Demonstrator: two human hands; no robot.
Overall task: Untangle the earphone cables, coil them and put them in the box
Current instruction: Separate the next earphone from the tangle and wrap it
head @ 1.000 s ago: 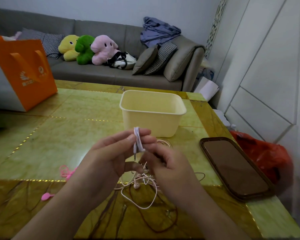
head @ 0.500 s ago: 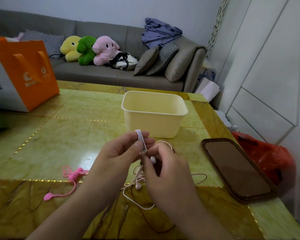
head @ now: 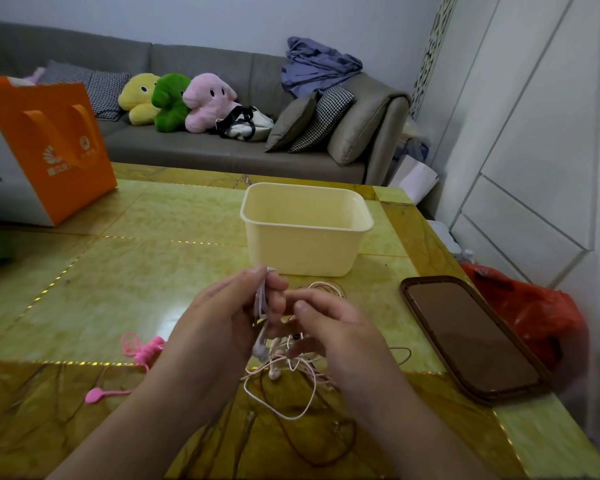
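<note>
The left hand [head: 219, 323] pinches a folded white earphone cable [head: 261, 299] between thumb and fingers at the frame's centre; the right hand [head: 329, 327] curls beside it, its hold unclear; tangled cables [head: 291, 375] lie below; the cream box [head: 305, 233] stands above.

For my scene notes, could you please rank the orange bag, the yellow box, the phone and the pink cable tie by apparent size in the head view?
1. Orange bag
2. Yellow box and phone, alike
3. Pink cable tie
</note>
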